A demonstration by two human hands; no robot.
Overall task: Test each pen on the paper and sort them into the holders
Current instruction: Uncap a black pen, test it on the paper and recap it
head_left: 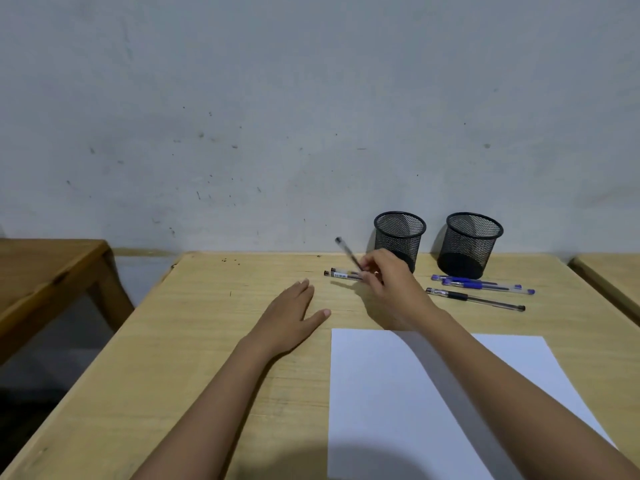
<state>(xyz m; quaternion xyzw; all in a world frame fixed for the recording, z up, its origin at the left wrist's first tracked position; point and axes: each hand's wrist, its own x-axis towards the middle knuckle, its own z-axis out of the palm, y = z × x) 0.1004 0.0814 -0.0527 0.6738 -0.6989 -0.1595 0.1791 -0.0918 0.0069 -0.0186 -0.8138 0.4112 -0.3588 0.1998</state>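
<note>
My right hand (pixel 388 285) pinches a black pen (pixel 348 252) and lifts it off the desk, its capped end tilted up and to the left. Two more black pens (pixel 341 274) lie just below it on the wood. Flat on the desk to the left, my left hand (pixel 294 315) rests with straight fingers and holds nothing. A white sheet of paper (pixel 388 403) lies in front of me, partly under my right forearm. Two black mesh holders (pixel 400 237) (pixel 471 244) stand by the wall. Two blue pens (pixel 481 284) and a black pen (pixel 476 299) lie right of my hand.
The light wooden desk (pixel 207 341) ends at a grey wall. A darker wooden table (pixel 48 271) stands to the left across a gap, and another desk's edge (pixel 609 278) shows at the far right.
</note>
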